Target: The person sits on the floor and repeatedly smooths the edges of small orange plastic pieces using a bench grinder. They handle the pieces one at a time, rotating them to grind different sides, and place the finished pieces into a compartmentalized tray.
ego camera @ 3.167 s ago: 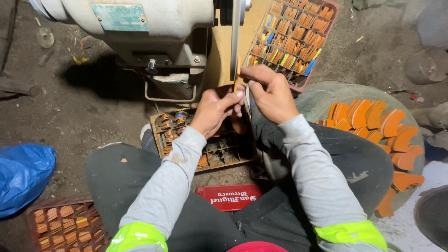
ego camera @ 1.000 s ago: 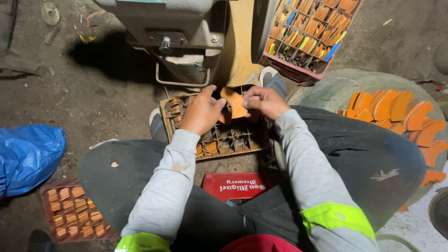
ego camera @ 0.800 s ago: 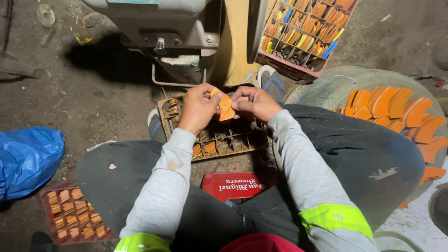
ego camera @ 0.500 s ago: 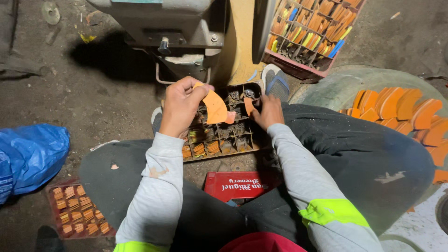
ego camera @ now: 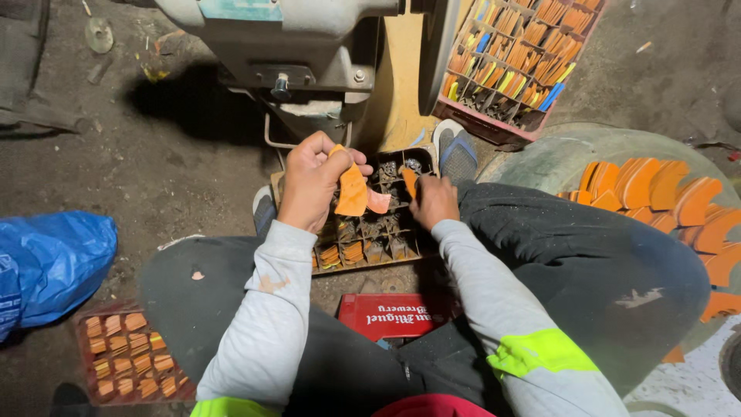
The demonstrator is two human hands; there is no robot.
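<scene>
My left hand (ego camera: 312, 181) grips several flat orange pieces (ego camera: 353, 193) above a dark divided crate (ego camera: 370, 232) that stands on the floor between my knees. My right hand (ego camera: 434, 202) reaches into the crate's far right compartments and pinches a small orange piece (ego camera: 410, 181). Some compartments of the crate hold stacks of orange pieces; others look dark. A grey machine (ego camera: 297, 42) stands just beyond the crate.
A pink crate (ego camera: 513, 127) packed with orange, yellow and blue pieces leans at the upper right. Curved orange parts (ego camera: 656, 189) lie on a round surface to the right. A red crate (ego camera: 89, 363) of orange pieces and a blue bag (ego camera: 50, 262) sit at the left. A red box (ego camera: 394, 315) lies under me.
Both hands came down from the machine to the divided crate. The left hand now holds the orange pieces alone, and the right hand has dropped into the crate's right side.
</scene>
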